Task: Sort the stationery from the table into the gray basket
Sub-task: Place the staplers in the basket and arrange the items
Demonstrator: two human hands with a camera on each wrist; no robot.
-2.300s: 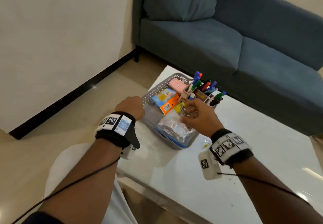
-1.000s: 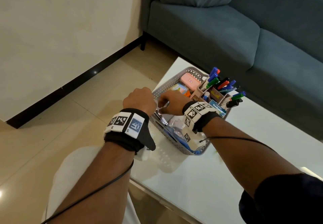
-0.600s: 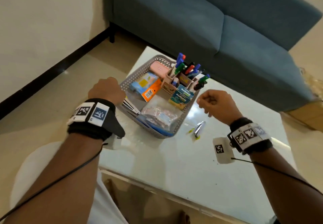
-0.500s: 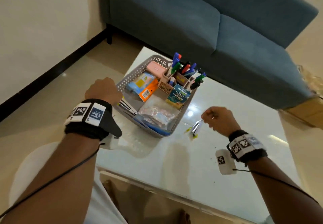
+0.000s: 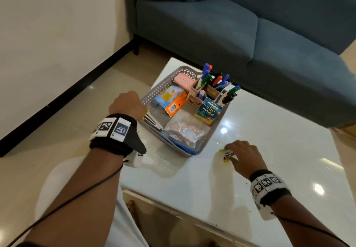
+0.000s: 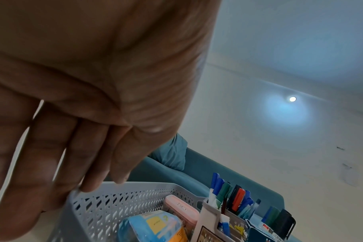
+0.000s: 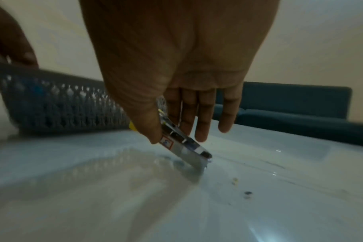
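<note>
The gray basket (image 5: 154,91) stands on the white table's far left part, filled with a holder of markers (image 5: 211,86), a pink case (image 5: 184,81), a blue-orange box (image 5: 171,100), a small blue box (image 5: 209,111), a plastic bag (image 5: 185,131) and silver cutters (image 5: 152,120). My left hand (image 5: 127,102) grips the basket's left rim (image 6: 114,186). To the right of the basket, my right hand (image 5: 240,154) pinches a silver and yellow cutter (image 7: 189,147) between thumb and fingers. One end of the cutter touches the tabletop.
The glossy white table (image 5: 269,169) stretches to the right and toward me. A blue sofa (image 5: 231,25) stands close behind it. Small crumbs (image 7: 247,193) lie near the cutter. Tiled floor and a wall are on the left.
My right hand left the basket, swung right and came down on the cutter lying on the table, then took hold of it. The left hand stayed on the basket rim.
</note>
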